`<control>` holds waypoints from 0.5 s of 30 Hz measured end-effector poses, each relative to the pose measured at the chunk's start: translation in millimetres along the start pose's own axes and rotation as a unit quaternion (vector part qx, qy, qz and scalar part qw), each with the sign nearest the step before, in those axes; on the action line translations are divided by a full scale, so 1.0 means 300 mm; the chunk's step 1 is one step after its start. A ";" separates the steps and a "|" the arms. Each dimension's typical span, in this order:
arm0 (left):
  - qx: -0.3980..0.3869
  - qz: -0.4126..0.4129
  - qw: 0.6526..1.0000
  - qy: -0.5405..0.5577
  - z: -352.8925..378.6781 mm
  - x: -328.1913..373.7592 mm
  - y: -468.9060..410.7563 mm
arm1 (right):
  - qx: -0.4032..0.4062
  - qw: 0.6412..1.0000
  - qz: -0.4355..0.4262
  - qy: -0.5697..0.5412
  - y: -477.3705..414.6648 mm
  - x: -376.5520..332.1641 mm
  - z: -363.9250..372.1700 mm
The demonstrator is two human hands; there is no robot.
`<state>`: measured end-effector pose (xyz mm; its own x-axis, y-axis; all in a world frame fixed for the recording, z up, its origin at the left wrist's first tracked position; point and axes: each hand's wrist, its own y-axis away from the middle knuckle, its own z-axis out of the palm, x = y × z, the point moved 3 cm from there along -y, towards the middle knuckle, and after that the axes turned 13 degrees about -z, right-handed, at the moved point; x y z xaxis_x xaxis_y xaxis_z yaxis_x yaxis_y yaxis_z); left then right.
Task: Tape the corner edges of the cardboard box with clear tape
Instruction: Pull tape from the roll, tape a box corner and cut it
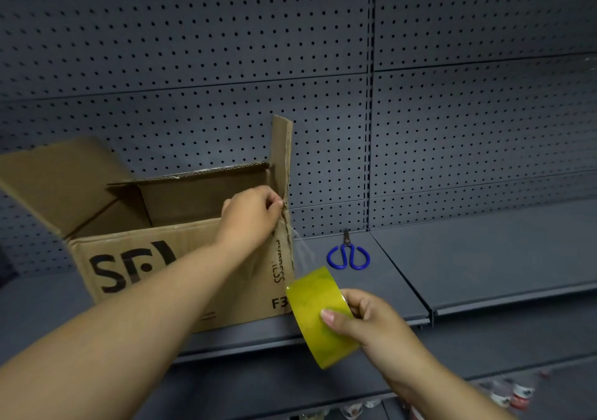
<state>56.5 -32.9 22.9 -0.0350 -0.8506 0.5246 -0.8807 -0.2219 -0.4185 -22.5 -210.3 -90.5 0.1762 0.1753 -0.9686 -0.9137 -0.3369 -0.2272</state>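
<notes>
We had the cardboard box (181, 271) standing open on the grey metal shelf (484, 258), its flaps up, and everything else we place by that box. Our left hand (250, 214) reached across the box's front face to its right front corner, fingers closed in a pinch at the top of that corner edge, where the torn, wavy cardboard of the upright right flap (281, 148) met the front wall; it appeared to press the end of a tape strip there, though the contact itself was too small to make out. A clear strip of tape (302, 251) ran down from that corner, just off the box's right edge, to the roll of tape (321, 316), which hung in front of and below the box's lower right corner. Our right hand (371, 319) gripped the roll (yellowish in bulk, clear where pulled out), thumb on its outer face and fingers curled round behind. A pair of blue-handled scissors (348, 255) lay flat on the shelf to the right of the box, apart from it, blades pointing toward the pegboard back panel (226, 48) behind the box.
</notes>
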 end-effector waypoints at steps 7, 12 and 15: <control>-0.015 0.057 0.997 -0.050 0.001 -0.014 0.011 | 0.025 0.999 0.008 -0.037 -0.016 -0.007 0.020; 0.017 0.042 0.996 -0.074 0.013 -0.008 0.010 | 0.034 0.998 0.011 -0.042 -0.021 -0.008 0.024; 0.019 0.036 0.997 -0.060 0.013 -0.006 0.007 | 0.039 0.998 0.013 -0.045 -0.028 -0.008 0.024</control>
<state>56.5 -33.8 18.3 -0.0389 -0.9159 0.3996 -0.8594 -0.1733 -0.4810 -18.1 -201.2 -85.5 0.1214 0.2501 -0.9606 -0.9441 -0.2698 -0.1895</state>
